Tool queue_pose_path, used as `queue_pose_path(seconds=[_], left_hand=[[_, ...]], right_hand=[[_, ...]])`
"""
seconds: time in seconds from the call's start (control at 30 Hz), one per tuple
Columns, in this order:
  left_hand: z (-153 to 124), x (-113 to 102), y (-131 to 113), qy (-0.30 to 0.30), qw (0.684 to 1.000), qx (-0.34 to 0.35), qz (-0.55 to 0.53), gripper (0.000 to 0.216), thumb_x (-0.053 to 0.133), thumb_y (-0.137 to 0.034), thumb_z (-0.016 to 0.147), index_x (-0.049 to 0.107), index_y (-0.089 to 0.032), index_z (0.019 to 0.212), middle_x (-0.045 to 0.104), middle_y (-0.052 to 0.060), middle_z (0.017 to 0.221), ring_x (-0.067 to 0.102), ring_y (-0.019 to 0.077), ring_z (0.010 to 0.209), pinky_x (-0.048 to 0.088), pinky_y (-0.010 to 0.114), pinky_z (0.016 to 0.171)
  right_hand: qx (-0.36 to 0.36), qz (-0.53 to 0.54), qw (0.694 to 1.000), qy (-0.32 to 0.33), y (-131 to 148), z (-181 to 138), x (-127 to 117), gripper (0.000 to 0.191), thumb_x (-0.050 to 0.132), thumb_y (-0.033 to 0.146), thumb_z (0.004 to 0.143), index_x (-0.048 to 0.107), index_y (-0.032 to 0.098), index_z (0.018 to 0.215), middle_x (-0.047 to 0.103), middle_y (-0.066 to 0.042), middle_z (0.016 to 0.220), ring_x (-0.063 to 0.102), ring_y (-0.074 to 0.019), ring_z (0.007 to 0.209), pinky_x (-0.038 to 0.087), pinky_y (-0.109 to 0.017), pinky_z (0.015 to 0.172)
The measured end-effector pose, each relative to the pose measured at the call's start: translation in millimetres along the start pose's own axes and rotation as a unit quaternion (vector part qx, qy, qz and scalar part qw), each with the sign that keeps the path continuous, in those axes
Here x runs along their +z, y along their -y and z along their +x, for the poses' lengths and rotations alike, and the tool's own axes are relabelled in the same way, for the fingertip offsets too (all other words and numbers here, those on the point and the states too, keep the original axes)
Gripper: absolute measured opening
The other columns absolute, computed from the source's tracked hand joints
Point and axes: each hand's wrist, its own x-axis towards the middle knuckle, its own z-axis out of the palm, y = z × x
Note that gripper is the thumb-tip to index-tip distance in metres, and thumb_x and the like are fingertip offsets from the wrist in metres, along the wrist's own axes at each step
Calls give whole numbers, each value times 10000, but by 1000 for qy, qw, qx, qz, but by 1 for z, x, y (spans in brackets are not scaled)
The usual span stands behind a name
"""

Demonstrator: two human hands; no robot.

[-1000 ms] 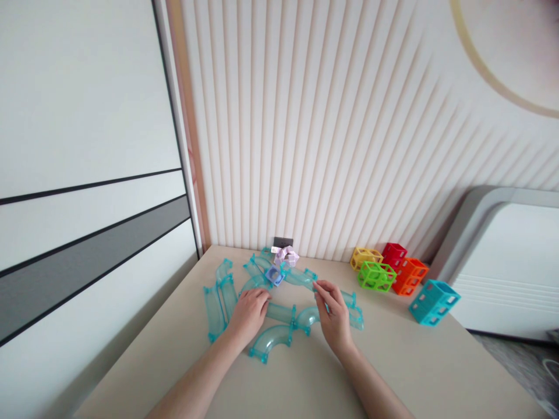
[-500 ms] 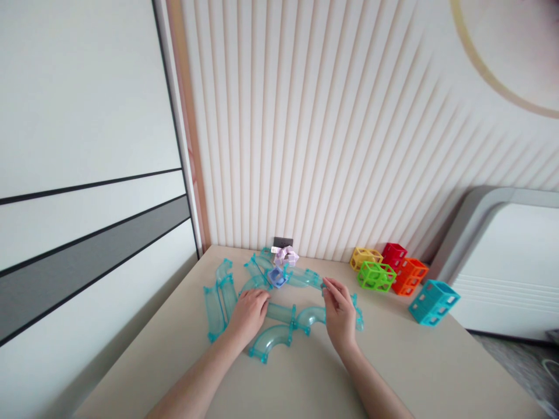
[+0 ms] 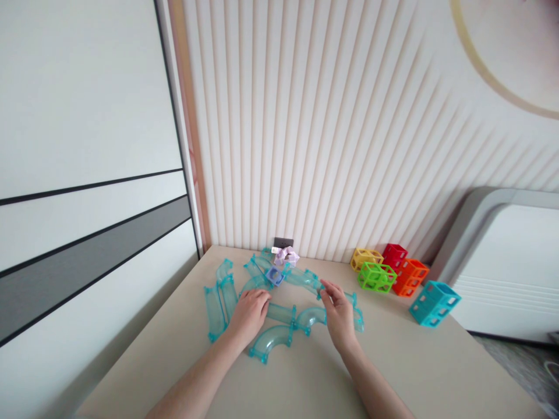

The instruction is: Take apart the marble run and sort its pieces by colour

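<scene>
Pinching teal track [image 3: 304,279], right hand [image 3: 339,314].

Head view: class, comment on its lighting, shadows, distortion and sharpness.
In the head view, light is soft and even; the left hand and right hand cast only faint shadows on the table. The wall slats fan outward, a wide-lens distortion. The clear track pieces show no strong glare, and the coloured blocks look sharp.
</scene>
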Motion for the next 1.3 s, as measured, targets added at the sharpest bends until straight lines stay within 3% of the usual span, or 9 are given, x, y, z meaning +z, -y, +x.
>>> queue_pose_path(seconds=[0.27,0.53,0.77,0.97,1.13,1.3], left_hand=[[0,1,1,5,1000,4,6,237,525,-70,930,693,-213,1017,736,44,1099,676,226,1045,480,408,963],[0,-1,0,3,1000,-2,6,232,531,-82,925,694,-224,1009,739,35,1066,674,210,1019,481,385,954],[0,0,0,2,1000,0,3,226,534,-86,928,698,-231,982,742,31,1020,673,222,999,476,390,945],[0,0,-1,8,1000,1,5,242,516,-85,926,700,-223,1003,739,42,1051,672,231,1023,484,409,964],[-1,1,0,-28,999,-31,-16,285,572,-194,934,625,-216,1213,726,77,1126,665,264,1075,498,445,974],[-1,-1,2,-113,991,-4,-78,639,685,-358,888,417,-236,1455,672,111,1258,624,283,1184,495,465,1021]], right_hand=[[-1,11,1000,28,10,-11,10,381,679,520,852,748,178,1005,686,-130,1098,683,-196,810,589,-312,677],[47,20,997,62,4,-8,8,524,663,640,817,771,156,984,774,-113,855,706,-239,739,580,-355,679],[106,70,990,62,1,-6,8,585,722,679,736,793,149,973,795,-133,920,726,-267,796,581,-406,755],[110,104,986,72,6,-9,11,529,752,637,739,783,157,960,793,-138,938,728,-259,778,590,-409,743],[113,152,977,96,12,-9,10,490,784,592,746,752,181,1010,787,-123,955,726,-242,798,595,-402,767],[142,207,956,152,19,-13,12,429,807,542,758,751,200,1012,772,-84,954,711,-210,808,584,-374,794]])
